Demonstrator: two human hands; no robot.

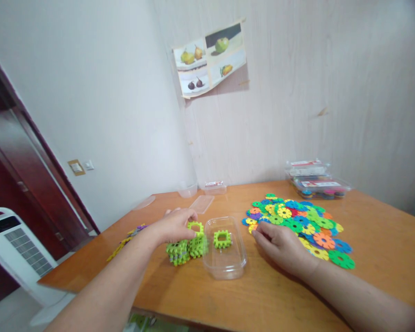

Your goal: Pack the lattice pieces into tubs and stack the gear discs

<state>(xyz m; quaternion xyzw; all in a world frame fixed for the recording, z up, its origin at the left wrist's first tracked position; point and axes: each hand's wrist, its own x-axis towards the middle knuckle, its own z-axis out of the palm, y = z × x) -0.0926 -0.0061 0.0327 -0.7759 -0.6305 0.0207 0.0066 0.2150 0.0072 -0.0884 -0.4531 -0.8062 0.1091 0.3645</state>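
My left hand (175,226) is closed, thumb and fingertips pinching a yellow-green toothed square ring (195,228). Below it are more green toothed pieces (178,253) in a clump on the table, partly blurred. Just right of these sits a clear plastic box (228,272) with one lime-green toothed square ring (222,239) in it. My right hand (281,246) rests on the table right of the box, fingers curled and closed, with nothing seen in them. Its fingertips are at the near left edge of a pile of colourful notched discs (293,226).
Yellow and purple pieces (124,240) lie left, partly behind my left forearm. A clear flat lid (202,204) and small clear containers (187,189) are at the back of the wooden table (180,295). Stacked clear boxes (320,184) stand back right, against the wall.
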